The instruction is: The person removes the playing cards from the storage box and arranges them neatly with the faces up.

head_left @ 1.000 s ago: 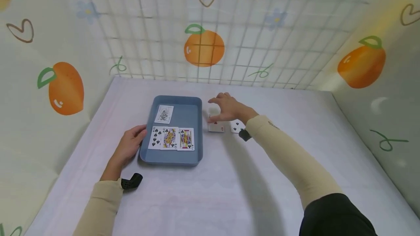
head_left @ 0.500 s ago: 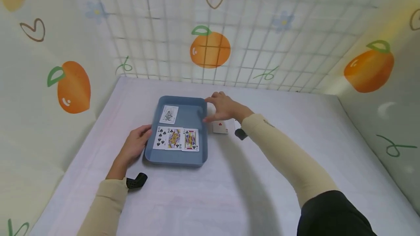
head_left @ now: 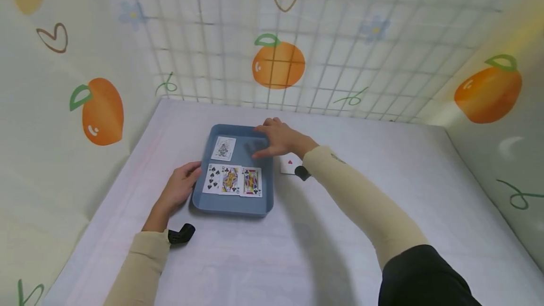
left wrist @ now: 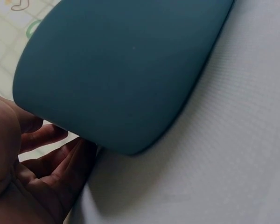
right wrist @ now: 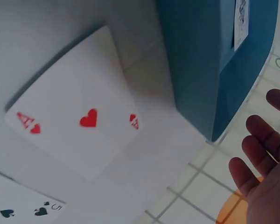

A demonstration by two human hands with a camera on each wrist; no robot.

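Observation:
My left hand grips the left side of a blue tray, thumb at the rim; in the left wrist view its fingers are bent at the tray's edge. My right hand hovers over the tray's right rim, thumb and index finger spread apart; no card shows in it. Inside the tray, a joker card lies at the upper left. Below it overlap a spade card, a queen and another face card.
Right of the tray, an ace of hearts lies face up on the white-covered table. Near it is a five of spades, hidden by the right forearm in the head view. A wire grid stands behind the printed back cloth.
My right hand has moved left from above the loose cards to over the tray's right rim. My left hand stays at the tray's side. The head view has shifted slightly.

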